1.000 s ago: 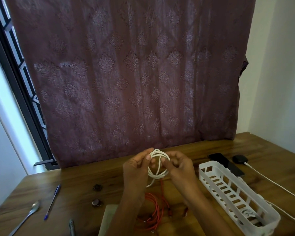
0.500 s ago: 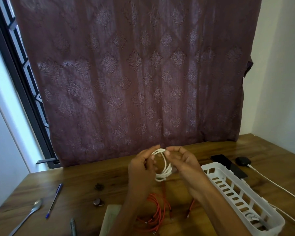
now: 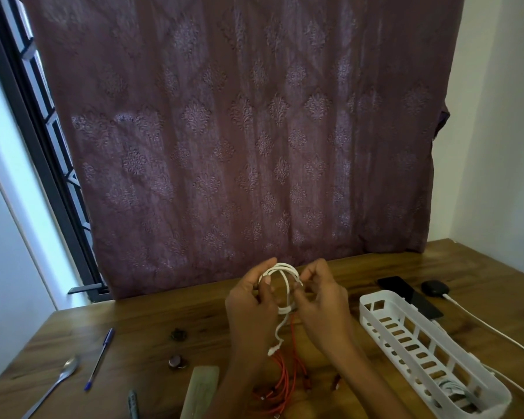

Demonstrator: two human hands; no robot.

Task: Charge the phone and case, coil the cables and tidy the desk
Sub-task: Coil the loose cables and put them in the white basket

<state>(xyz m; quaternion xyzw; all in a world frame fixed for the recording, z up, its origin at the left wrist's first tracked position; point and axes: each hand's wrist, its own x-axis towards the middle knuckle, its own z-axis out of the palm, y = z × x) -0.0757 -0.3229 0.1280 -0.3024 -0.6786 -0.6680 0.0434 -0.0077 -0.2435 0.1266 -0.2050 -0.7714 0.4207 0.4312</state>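
Observation:
Both hands hold a coiled white cable above the wooden desk. My left hand pinches the coil's left side and my right hand grips its right side. A loose end with a plug hangs down below the coil. An orange cable lies tangled on the desk under my wrists. At the right a black phone lies flat, and a black earbud case sits beside it with a white charging cable plugged in.
A white slotted plastic basket stands at the right with a coiled cable at its near end. On the left lie a spoon, a blue pen, two small dark caps and another pen. A pale flat object lies near the front.
The hands rose slightly with the coil. The white cable's free end now hangs lower beneath it.

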